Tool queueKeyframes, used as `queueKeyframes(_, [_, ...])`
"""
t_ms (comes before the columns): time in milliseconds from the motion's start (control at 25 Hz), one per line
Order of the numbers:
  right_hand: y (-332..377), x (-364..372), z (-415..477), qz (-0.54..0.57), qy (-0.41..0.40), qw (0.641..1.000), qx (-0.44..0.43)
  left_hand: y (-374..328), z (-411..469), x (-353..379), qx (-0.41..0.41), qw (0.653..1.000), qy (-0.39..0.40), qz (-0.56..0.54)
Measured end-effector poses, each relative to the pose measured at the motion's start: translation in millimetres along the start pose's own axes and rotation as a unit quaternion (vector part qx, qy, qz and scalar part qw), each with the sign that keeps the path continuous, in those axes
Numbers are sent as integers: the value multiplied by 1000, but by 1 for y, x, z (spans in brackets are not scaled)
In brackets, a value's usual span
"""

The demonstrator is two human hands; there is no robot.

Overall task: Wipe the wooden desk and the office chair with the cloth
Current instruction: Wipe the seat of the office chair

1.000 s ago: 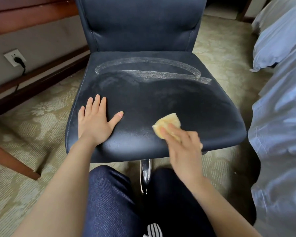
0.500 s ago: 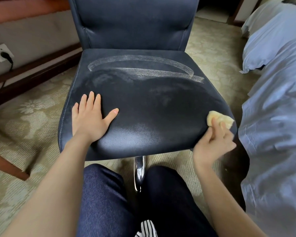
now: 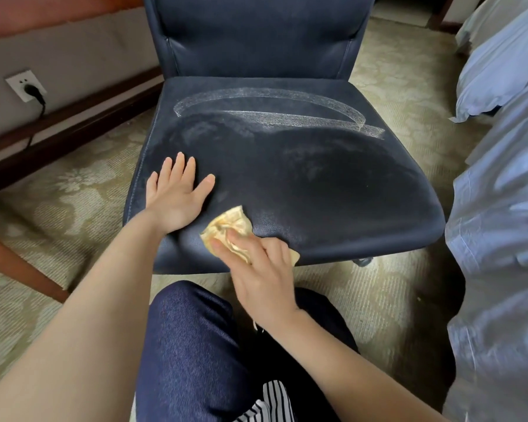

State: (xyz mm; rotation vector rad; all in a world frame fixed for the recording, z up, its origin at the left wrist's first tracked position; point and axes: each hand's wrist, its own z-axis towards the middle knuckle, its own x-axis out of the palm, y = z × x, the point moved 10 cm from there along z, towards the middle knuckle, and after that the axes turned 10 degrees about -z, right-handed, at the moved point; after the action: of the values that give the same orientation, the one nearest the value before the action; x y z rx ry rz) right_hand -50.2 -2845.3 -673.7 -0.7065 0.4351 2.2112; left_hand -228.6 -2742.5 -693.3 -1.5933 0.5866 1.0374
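Since half a second ago the cloth (image 3: 230, 228) has swept from the chair's (image 3: 317, 190) right front corner to its left front edge, just beside the left hand (image 3: 174, 202). That hand lies flat, fingers (image 3: 179, 166) spread, apparently steadying the chair. The right hand (image 3: 258, 278) presses the cloth down with fingers extended, wrist angled inward.

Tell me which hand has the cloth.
The right hand: its fingers press the yellow cloth onto the front of the chair seat. The left hand lies flat on the seat, holding nothing.
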Motion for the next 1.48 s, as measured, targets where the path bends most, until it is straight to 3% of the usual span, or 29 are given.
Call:
queueKeyframes(160, [-54, -17, -7, -42, 22, 998, 37, -3, -1, -1, 15, 1000, -7, -7])
queueKeyframes(360, [-141, -48, 2, -91, 36, 981, 168, -9, -41, -22, 129, 985, -83, -78])
queueKeyframes(560, [-161, -27, 23, -126, 82, 934, 324, 29, -103, -16, 65, 982, -113, -134])
queueKeyframes(840, [-69, 42, 86, -120, 186, 954, 202, 62, -137, -2, 0, 965, -139, -223])
queueKeyframes(1080, [60, 37, 65, 41, 121, 992, 20, 66, -139, -5, -12, 953, -153, -261])
queueKeyframes(1240, [65, 21, 31, 60, 71, 989, -117, 68, -138, -8, -4, 961, -147, -233])
queueKeyframes(1320, [39, 12, 16, 45, 45, 991, -116, 69, -137, -9, -1, 965, -145, -218])
queueKeyframes(1480, [-38, -13, -12, -31, -11, 999, -17, 72, -135, -6, -12, 972, -131, -195])
